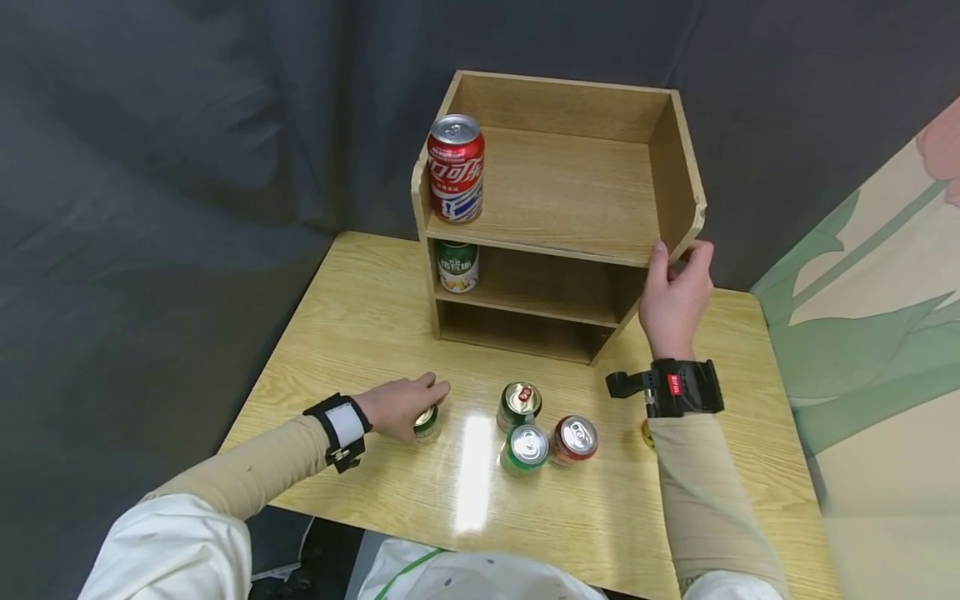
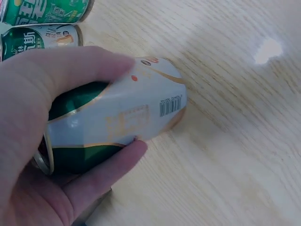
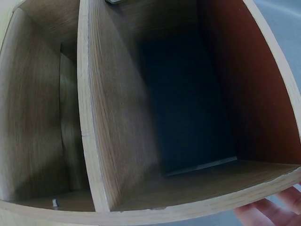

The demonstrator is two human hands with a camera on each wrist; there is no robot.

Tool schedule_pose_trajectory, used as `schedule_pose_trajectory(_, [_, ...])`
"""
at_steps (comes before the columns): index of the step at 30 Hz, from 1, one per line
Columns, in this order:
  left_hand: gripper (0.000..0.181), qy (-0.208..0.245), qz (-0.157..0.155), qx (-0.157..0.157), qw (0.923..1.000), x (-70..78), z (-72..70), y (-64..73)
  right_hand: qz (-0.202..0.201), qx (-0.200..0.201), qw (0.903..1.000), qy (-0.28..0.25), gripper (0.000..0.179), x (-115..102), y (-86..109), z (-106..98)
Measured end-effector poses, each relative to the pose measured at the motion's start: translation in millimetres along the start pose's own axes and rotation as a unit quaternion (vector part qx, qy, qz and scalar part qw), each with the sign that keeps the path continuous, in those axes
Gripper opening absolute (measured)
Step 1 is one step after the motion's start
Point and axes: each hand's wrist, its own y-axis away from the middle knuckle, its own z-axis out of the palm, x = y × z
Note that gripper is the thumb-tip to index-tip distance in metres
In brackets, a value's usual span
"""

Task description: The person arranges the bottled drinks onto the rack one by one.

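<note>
My left hand (image 1: 401, 407) grips a green-and-white drink can (image 2: 117, 113) on the left part of the table, thumb and fingers on opposite sides of it. A barcode faces up in the left wrist view. With my right hand (image 1: 677, 296) I hold the front right edge of a small wooden shelf (image 1: 555, 187), thumb at the top board's corner. The right wrist view shows fingertips (image 3: 268, 212) partly hidden behind the side panel. A red cola can (image 1: 456, 171) stands on the shelf's top left, above a green-and-white can (image 1: 457, 267) on the middle level.
Between my arms stand a dark green can (image 1: 519, 406), a light green can (image 1: 527, 450) and a red can (image 1: 575, 439), close together on the wooden table (image 1: 360, 292). Something yellow (image 1: 647, 433) peeks out beside my right forearm. A dark curtain (image 1: 187, 167) hangs behind.
</note>
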Motion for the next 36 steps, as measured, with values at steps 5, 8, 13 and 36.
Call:
schedule_pose_trajectory(5, [0.063,0.025,0.001,0.01,0.9996,-4.3,-10.2,-3.1,0.002,-0.001,1.0,0.002,0.043,-0.1,-0.3,-0.6])
schedule_pose_trajectory(8, [0.063,0.041,0.007,0.03,0.9987,-6.9,-21.0,-6.3,0.005,-0.005,1.0,0.001,0.044,-0.8,-0.3,-0.4])
schedule_pose_trajectory(13, [0.062,0.017,0.02,0.052,0.9983,-7.3,-39.1,-11.0,0.003,-0.003,1.0,0.002,0.043,-0.1,0.2,0.1])
schedule_pose_trajectory(36, [0.053,-0.037,0.037,0.132,0.9899,21.8,-92.4,-17.1,0.007,-0.002,1.0,0.0,0.044,0.5,0.5,1.0])
